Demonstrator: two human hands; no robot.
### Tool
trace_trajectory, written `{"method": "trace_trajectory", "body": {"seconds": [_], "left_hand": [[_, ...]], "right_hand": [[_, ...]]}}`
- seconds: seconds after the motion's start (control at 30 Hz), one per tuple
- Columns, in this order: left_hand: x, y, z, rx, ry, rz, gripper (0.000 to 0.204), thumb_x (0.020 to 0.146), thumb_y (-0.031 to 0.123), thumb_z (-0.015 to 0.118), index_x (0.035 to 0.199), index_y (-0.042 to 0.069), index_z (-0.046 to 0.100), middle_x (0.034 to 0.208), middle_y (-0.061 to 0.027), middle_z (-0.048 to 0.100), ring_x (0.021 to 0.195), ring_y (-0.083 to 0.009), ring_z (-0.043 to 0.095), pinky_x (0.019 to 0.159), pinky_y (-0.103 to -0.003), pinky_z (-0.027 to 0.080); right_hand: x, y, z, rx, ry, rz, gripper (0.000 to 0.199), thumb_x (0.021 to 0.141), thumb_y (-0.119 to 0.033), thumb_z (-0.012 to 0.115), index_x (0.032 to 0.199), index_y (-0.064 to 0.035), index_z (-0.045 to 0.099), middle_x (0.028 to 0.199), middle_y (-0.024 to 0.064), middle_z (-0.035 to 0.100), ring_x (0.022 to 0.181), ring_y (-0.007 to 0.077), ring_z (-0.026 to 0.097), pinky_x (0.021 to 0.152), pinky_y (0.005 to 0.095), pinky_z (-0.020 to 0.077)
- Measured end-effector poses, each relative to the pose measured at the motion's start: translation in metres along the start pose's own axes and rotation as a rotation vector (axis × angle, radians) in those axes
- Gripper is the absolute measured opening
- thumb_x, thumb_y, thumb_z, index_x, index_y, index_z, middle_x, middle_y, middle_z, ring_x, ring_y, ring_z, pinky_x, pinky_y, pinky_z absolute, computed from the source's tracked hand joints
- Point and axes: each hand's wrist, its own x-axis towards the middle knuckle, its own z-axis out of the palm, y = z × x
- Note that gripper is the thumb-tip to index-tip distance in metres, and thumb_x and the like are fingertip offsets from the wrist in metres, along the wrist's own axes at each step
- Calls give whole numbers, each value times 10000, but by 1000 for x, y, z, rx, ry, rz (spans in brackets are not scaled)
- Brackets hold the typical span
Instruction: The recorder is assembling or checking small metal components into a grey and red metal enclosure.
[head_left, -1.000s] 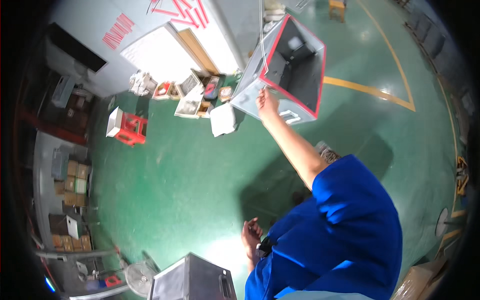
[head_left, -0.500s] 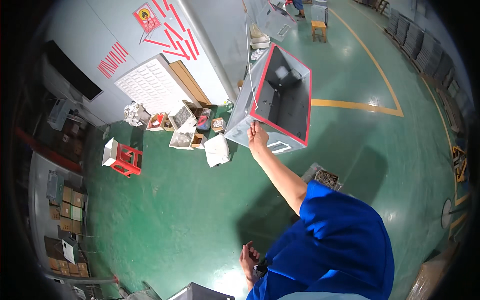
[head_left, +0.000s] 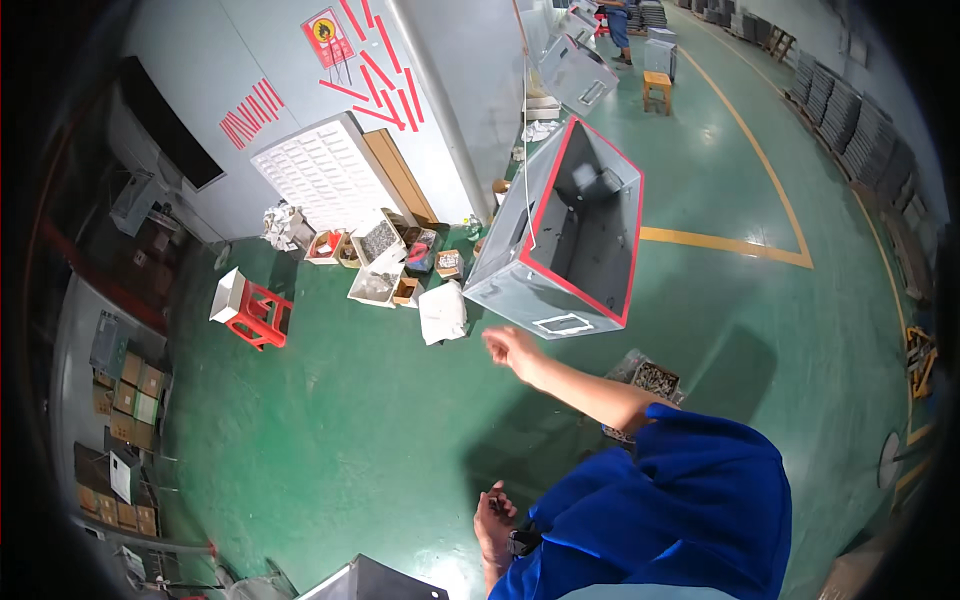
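Floor: we note green paint, glossy, crossed by a yellow line.
Wall: we record grey panels with red diagonal stripes.
Furniture: we find a red stool near open boxes of parts, and a wooden stool farther off.
Left side: we see shelves of cartons.
Light: even, with soft shadows.

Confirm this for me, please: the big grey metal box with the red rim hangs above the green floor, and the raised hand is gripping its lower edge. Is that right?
Not quite. The head view shows the raised hand open and apart from the grey metal box, just below its lower edge, not gripping it. The rest holds: the box has a red rim and hangs above the green floor.
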Motion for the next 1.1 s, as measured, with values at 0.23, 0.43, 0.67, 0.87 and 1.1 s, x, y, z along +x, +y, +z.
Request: {"method": "trace_trajectory", "body": {"seconds": [0.23, 0.43, 0.67, 0.87, 1.1], "left_hand": [[2, 10, 35, -87, 79, 47, 258, 957, 267, 411, 1023, 65, 558, 793, -11, 520, 672, -125, 450, 597, -257, 356], [-8, 21, 61, -221, 27, 30, 171, 936, 213, 428, 948, 104, 559, 792, 2, 550, 675, -120, 479, 592, -256, 360], [-39, 27, 104, -209, 69, 63, 245, 934, 233, 452, 999, 38, 585, 877, -45, 597, 742, -127, 533, 650, -258, 428], [-47, 36, 119, -103, 5, 177, 306, 926, 72, 402, 1179, -59, 514, 1030, -127, 613, 873, -175, 598, 773, -272, 493], [-42, 30, 86, -111, 30, 214, 311, 936, 50, 390, 1202, -82, 480, 1097, -163, 600, 923, -198, 601, 822, -289, 496]], "right_hand": [[-122, 30, 67, -1147, -1099, -144, 180, 662, -160, 725, 688, -25, 608, 634, 81, 619, 573, 200, 599, 508, 334, 447], [-138, 13, 83, -1323, -1093, -377, 116, 611, -114, 657, 672, -37, 597, 644, 104, 602, 617, 270, 596, 550, 389, 458], [-135, -62, 119, -1121, -1050, -211, 81, 755, -91, 608, 725, -18, 616, 717, 92, 594, 647, 248, 600, 583, 346, 481], [-9, -163, 155, -1573, -1200, -894, 72, 727, -77, 633, 763, -24, 600, 773, 111, 563, 774, 283, 573, 698, 384, 465], [42, -176, 195, -2124, -1366, -674, 109, 621, -29, 609, 665, 53, 552, 647, 181, 558, 611, 308, 580, 529, 401, 435]]}}
